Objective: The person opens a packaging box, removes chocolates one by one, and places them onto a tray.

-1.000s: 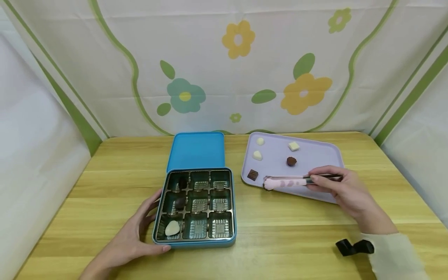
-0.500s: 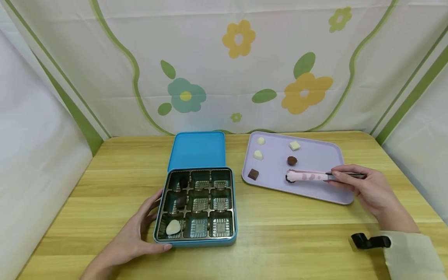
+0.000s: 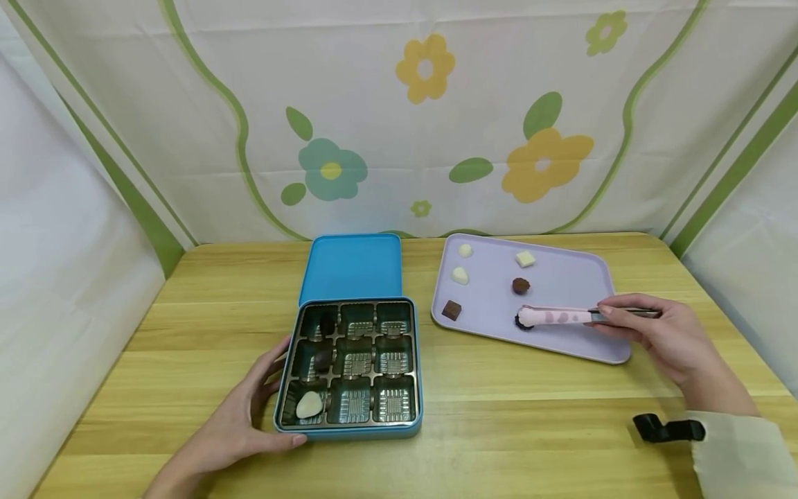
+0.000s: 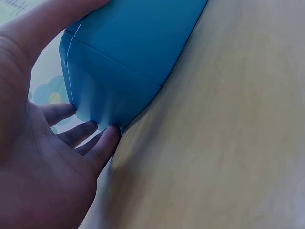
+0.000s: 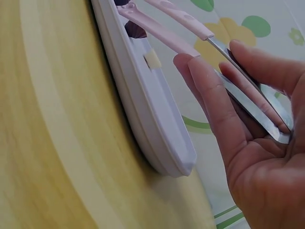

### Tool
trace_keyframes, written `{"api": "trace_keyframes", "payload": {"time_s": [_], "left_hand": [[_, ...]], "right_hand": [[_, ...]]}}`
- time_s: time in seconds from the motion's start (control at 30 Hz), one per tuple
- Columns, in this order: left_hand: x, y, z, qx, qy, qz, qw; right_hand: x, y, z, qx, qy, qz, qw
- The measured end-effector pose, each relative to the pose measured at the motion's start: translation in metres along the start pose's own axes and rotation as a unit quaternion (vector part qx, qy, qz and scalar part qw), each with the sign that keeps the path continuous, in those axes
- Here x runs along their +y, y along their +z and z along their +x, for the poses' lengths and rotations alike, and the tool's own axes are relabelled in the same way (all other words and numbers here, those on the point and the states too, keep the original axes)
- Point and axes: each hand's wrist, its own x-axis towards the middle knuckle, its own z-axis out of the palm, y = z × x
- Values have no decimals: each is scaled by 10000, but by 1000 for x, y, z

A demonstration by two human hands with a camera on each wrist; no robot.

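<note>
My left hand (image 3: 233, 423) holds the near left corner of a blue tin (image 3: 355, 434), thumb along the front wall and fingertips on the left side. The tin has a divided insert; its left column holds two dark chocolates (image 3: 327, 324) and a white chocolate (image 3: 309, 405). My right hand (image 3: 670, 339) pinches pink paw-tipped tongs (image 3: 561, 317) by their metal handle. Their tips are low over a lilac tray (image 3: 573, 277), at a dark chocolate (image 3: 521, 324) that they partly hide. In the right wrist view the tongs' arms (image 5: 162, 36) stand apart.
On the tray lie a ridged brown chocolate (image 3: 520, 285), a square brown chocolate (image 3: 451, 310), a white square (image 3: 525, 258) and two rounded white pieces (image 3: 460, 275). A blue lid (image 3: 352, 267) lies behind the tin. A flowered cloth (image 3: 386, 138) hangs behind the wooden table (image 3: 486, 436).
My right hand has moved right with the tongs, bringing their tips from beside the square brown chocolate to the dark one below the ridged piece. My left hand has stayed on the tin.
</note>
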Motion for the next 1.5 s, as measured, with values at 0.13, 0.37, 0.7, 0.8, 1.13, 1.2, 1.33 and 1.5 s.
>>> {"api": "trace_keyframes", "payload": {"time_s": [0.13,0.37,0.7,0.8,1.13,1.2,1.33,1.5], "left_hand": [[0,0,0,-8,-5,0,10000],[0,-1,-1,-34,-102,63,9999],[1,0,-1,-30,-310,25,9995],[0,0,-1,-31,-316,28,9995],[0,0,-1,-29,-263,70,9996],[0,0,0,-24,-267,43,9996],[-1,0,0,-28,-218,35,9998],[-1,-1,-1,-32,-350,120,9993]], "right_hand": [[-1,-3,-1,-32,66,-13,10000],[-4,-7,-3,-69,60,-61,9999],[-10,-12,-5,92,128,-63,9999],[-11,-12,-5,190,141,16,9997],[-12,-8,-4,619,191,-49,9979],[-12,-7,-4,694,178,-50,9974],[-11,-6,-2,749,173,130,9970],[-10,-5,-1,698,230,241,9970]]}}
